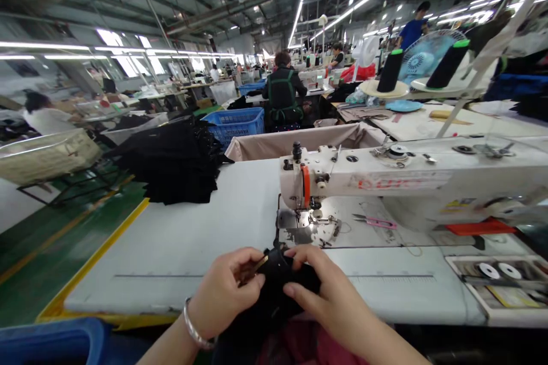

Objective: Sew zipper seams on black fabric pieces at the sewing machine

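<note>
A black piece of fabric (276,285) is bunched between my hands at the front edge of the sewing table, just below the needle area of a white sewing machine (415,174). My left hand (226,291), with a silver bangle at the wrist, pinches its left side. A small gold-coloured strip (260,263) shows at those fingertips; I cannot make out what it is. On the other side, my right hand (327,293) grips the fabric between thumb and fingers. The fabric hangs down over my lap, where some dark red cloth (314,345) shows.
Pink-handled thread snips (377,222) lie on the machine bed. A stack of black cut pieces (175,154) sits at the table's far left. Bobbins (488,270) rest in a tray at right. Behind stand a cloth-lined bin (308,142), a blue crate (237,125) and a seated co-worker (283,91).
</note>
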Tool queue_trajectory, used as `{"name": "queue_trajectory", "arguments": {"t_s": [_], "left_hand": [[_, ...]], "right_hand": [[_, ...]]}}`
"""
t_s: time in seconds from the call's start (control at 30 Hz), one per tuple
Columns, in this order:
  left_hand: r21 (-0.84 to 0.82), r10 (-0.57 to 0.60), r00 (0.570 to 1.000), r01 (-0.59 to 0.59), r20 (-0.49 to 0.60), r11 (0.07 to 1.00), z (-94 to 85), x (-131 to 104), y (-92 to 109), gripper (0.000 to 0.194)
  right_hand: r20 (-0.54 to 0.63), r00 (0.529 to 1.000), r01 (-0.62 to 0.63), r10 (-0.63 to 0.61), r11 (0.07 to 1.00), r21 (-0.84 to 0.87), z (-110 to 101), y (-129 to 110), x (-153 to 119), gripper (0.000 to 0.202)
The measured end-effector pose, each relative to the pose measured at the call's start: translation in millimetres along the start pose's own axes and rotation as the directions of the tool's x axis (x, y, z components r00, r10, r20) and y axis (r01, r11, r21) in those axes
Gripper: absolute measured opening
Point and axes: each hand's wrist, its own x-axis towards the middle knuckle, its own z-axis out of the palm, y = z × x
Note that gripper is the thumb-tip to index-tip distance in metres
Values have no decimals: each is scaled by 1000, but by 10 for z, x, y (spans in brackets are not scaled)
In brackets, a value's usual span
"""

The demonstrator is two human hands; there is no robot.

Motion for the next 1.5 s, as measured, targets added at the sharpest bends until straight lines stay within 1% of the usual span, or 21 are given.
{"name": "queue_trajectory", "arguments": {"t_s": [0.03, 0.07, 0.1, 0.13, 0.2, 0.27, 0.33, 0.4, 0.5, 0.57, 0.63, 0.73, 0.83, 1.07, 1.23, 1.3, 1.37, 1.43, 1.5], "left_hand": [[-173, -33, 999, 31, -9, 984, 13, -67, 56, 20], [-301, -46, 999, 38, -18, 953, 34, -113, 98, 25], [-387, -43, 999, 29, -30, 922, 63, -141, 128, 31], [-432, -38, 999, 18, -39, 902, 98, -154, 147, 37], [-445, -45, 997, 12, -62, 895, 177, -151, 155, 41], [-436, -84, 989, 21, -126, 900, 253, -138, 141, 38], [-485, -124, 976, 22, -179, 874, 314, -133, 122, 34], [-589, -140, 974, 8, -179, 808, 361, -136, 116, 35], [-753, -161, 977, 0, -140, 658, 414, -147, 149, 39], [-822, -187, 976, 14, -113, 569, 439, -154, 192, 40], [-854, -218, 972, 37, -90, 519, 456, -164, 235, 36], [-876, -258, 963, 52, -84, 480, 471, -181, 278, 30], [-885, -267, 961, 55, -79, 462, 478, -188, 285, 28], [-881, -295, 951, 63, -89, 469, 515, -197, 245, 26], [-874, -291, 952, 57, -99, 483, 525, -187, 276, 25], [-873, -289, 952, 59, -97, 485, 535, -177, 280, 25], [-872, -312, 945, 68, -100, 485, 560, -175, 258, 26], [-866, -344, 933, 79, -111, 494, 582, -188, 217, 28], [-844, -353, 928, 94, -117, 527, 557, -210, 180, 30]], "right_hand": [[1, 1000, -20, 20, 999, 38, -6, -51, -13, 19], [3, 999, -37, 37, 998, 56, -21, -92, -19, 17], [7, 999, -53, 53, 997, 53, -42, -122, -20, 16], [7, 998, -67, 67, 997, 36, -66, -145, -20, 16], [-6, 996, -89, 89, 996, -10, -112, -175, -26, 16], [-25, 997, -79, 78, 996, -34, -154, -197, -54, 14], [-44, 998, -46, 44, 998, -33, -194, -220, -103, 13], [-67, 998, -19, 16, 999, -33, -228, -247, -154, 16], [-123, 992, 22, -28, 999, -49, -257, -286, -195, 15], [-163, 984, 71, -77, 997, -43, -263, -302, -193, 13], [-188, 975, 111, -116, 993, -35, -266, -306, -183, 11], [-196, 969, 137, -147, 989, -63, -273, -296, -177, 10], [-200, 964, 157, -176, 982, -105, -282, -289, -181, 9], [-221, 947, 201, -232, 967, -154, -295, -311, -174, 11], [-215, 948, 199, -235, 964, -178, -291, -285, -185, 11], [-240, 949, 164, -203, 971, -171, -288, -266, -196, 12], [-267, 954, 98, -135, 984, -148, -299, -248, -210, 14], [-265, 963, 30, -58, 994, -110, -329, -234, -229, 15], [-243, 970, -16, -2, 997, -73, -363, -225, -251, 14]]}}
